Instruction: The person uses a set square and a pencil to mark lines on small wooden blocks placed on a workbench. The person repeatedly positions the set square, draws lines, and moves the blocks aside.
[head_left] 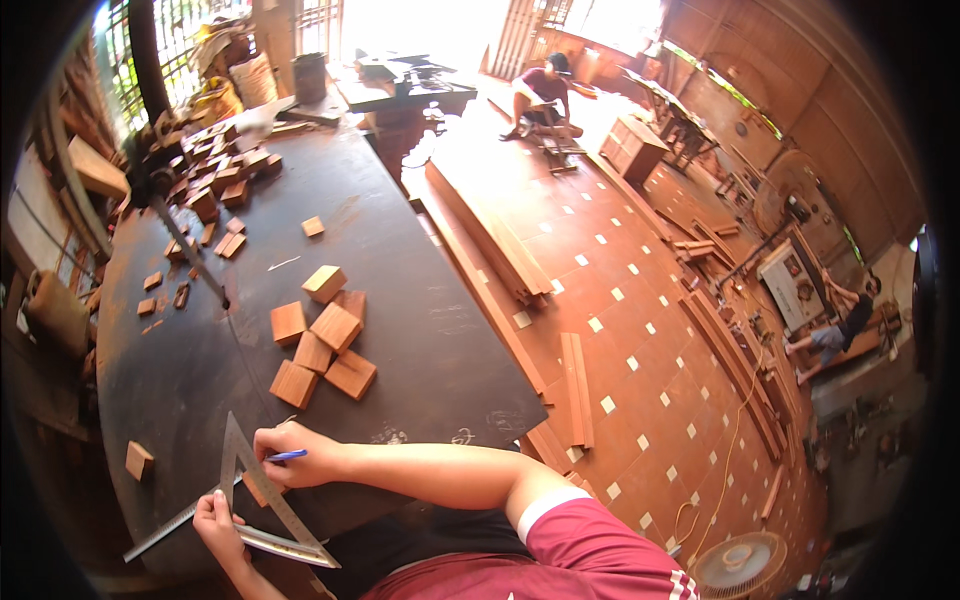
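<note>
My left hand [220, 525] is closed on the lower corner of a metal triangular square [285, 510], near the front of the dark tabletop. A long straight ruler [160, 530] passes by it, slanting out to the left. Partly covered by the square and my hands is a wooden block [262, 490]. My right hand [300, 450] pinches a blue pen [287, 455] beside the square's upper part; its tip is hidden by the fingers. Farther up the table, several reddish-brown wooden blocks [312, 352] sit in a loose group.
A thin upright metal blade [190, 255] meets the dark table [400, 330] on the left. Many blocks [225, 175] are heaped behind it. Long boards [485, 230] lie on the tiled floor to the right. A fan [740, 565] stands at lower right. Two people work farther off.
</note>
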